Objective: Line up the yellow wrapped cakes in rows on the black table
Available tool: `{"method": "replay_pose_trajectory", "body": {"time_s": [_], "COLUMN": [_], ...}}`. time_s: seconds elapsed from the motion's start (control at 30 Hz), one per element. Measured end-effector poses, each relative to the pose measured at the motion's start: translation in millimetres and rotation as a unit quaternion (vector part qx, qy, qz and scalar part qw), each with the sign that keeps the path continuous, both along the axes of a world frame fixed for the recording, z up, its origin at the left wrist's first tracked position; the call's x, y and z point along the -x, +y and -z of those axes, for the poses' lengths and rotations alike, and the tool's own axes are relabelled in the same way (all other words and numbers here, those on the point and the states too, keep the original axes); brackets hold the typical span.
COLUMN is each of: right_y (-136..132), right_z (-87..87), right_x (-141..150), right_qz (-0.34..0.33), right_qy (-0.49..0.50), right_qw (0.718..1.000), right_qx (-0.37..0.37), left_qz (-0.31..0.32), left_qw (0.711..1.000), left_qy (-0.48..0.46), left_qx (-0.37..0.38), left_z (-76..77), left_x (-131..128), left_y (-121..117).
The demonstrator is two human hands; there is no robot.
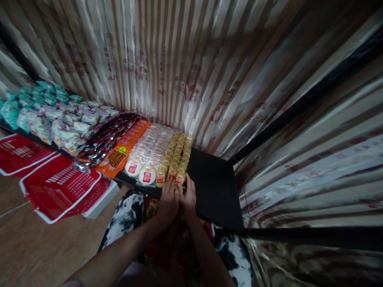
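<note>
Rows of small yellow-wrapped snack packs [176,153] stand on a black shelf [215,187]. My left hand [168,202] is at the front end of these rows, its fingertips closed against a front pack. Right beside it, my right hand [188,196] has its thumb and fingers around the front pack of the rightmost row [180,177]. The hands nearly touch each other. Undersides of the packs are hidden by my fingers. Just left of them are rows of round white crackers in clear wrappers [147,175].
Farther left lie an orange snack bag [115,159], dark shiny packets [104,133], white packets [68,123] and green packets [38,95]. Red baskets [62,187] stand on the floor below. Black frame bars [281,103] and striped sheeting [179,59] enclose the shelf. A dark red bag [161,247] sits between my legs.
</note>
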State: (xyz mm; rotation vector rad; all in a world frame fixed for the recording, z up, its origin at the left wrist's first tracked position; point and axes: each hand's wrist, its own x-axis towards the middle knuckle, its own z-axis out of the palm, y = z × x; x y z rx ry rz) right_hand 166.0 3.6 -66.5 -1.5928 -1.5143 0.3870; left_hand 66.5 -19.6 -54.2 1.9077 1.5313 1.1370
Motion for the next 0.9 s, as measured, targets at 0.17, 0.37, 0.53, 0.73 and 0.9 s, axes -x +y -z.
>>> {"method": "replay_pose_trajectory", "body": {"time_s": [0.17, 0.37, 0.53, 0.73, 0.9], "right_y": [-1.2, -1.9, -3.3, -5.5, -5.4], "right_z": [-1.5, 0.3, -1.1, -3.0, -2.7], "right_x": [0.5, 0.1, -0.6, 0.3, 2.4], "right_qz": [0.004, -0.005, 0.002, 0.001, 0.008], "right_qy": [-0.005, -0.003, 0.007, 0.004, -0.009], "right_qw": [1.000, 1.000, 1.000, 1.000, 1.000], "right_qx": [0.003, 0.002, 0.008, 0.002, -0.003], "left_qz": [0.007, 0.000, 0.002, 0.002, -0.089], "left_qw": [1.000, 1.000, 0.999, 1.000, 0.996], "left_qy": [-0.007, -0.020, -0.019, -0.005, 0.009], "left_qx": [-0.001, 0.015, 0.027, -0.002, -0.013], "left_z": [-1.3, -8.7, -11.1, -11.3, -1.1], "left_x": [-0.7, -3.0, -2.6, 7.3, 22.2], "left_y": [-0.7, 0.6, -0.7, -17.6, -29.1]}}
